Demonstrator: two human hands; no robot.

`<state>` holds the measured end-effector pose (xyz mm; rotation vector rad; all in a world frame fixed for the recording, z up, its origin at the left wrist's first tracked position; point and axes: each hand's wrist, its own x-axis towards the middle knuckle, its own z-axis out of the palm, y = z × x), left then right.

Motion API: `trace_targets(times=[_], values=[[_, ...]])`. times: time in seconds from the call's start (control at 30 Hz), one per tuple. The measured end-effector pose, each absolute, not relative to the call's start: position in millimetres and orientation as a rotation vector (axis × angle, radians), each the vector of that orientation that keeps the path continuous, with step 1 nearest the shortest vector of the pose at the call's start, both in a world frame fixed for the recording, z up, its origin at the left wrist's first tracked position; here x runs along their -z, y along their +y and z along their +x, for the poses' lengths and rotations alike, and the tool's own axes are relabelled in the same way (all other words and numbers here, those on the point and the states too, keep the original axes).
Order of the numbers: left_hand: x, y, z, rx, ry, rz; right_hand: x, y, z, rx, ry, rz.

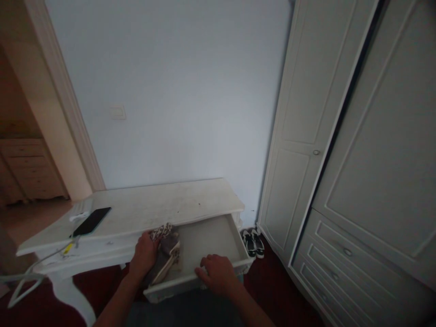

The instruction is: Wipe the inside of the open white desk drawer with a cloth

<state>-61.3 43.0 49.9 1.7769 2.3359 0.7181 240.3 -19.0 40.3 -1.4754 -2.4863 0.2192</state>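
A white drawer (211, 238) is pulled out of a white table (170, 198), its pale floor showing. Bunched cloth (166, 254), grey-brown with a spotted, patterned end, lies along the drawer's left side. My left hand (146, 254) is closed on the cloth's left edge, by the drawer's left wall; its fingertips are partly hidden. Over the drawer's front edge, my right hand (216, 272) is curled with its fingers inside and its thumb near the rim, gripping the front panel.
A dark phone (92, 221) and a white cable (32, 272) are at the table's left end. Black-and-white shoes (252, 243) stand on the dark red floor beside the table. A tall white wardrobe (296, 136) rises on the right; a light switch (117, 112) is on the wall.
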Motion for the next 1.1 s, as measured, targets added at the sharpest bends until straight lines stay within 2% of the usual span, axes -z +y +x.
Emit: trace_targets(times=[0.13, 0.23, 0.37, 0.57, 0.9, 1.1], values=[[-50.6, 20.3, -49.9, -0.325, 2.453, 2.011, -36.5, -18.9, 238.6, -0.171, -2.49, -1.467], [-56.6, 14.2, -24.7, -0.178, 2.5, 1.873, -33.8, -17.8, 236.6, -0.14, -2.497, -1.439], [-61.8, 32.3, -7.0, -0.323, 2.557, 1.685, -39.0, -19.0, 235.6, -0.128, -2.519, -1.456], [-51.0, 55.5, -46.1, -0.377, 2.299, 1.692, -43.7, -20.8, 237.4, -0.136, -2.545, -1.497], [-0.7, -19.8, -109.1, -0.631, 2.312, 1.521, -35.1, -17.3, 236.7, -0.097, -2.535, -1.481], [-18.7, 0.5, -68.3, -0.694, 2.258, 1.458, -38.8, -19.4, 234.9, -0.077, -2.544, -1.479]])
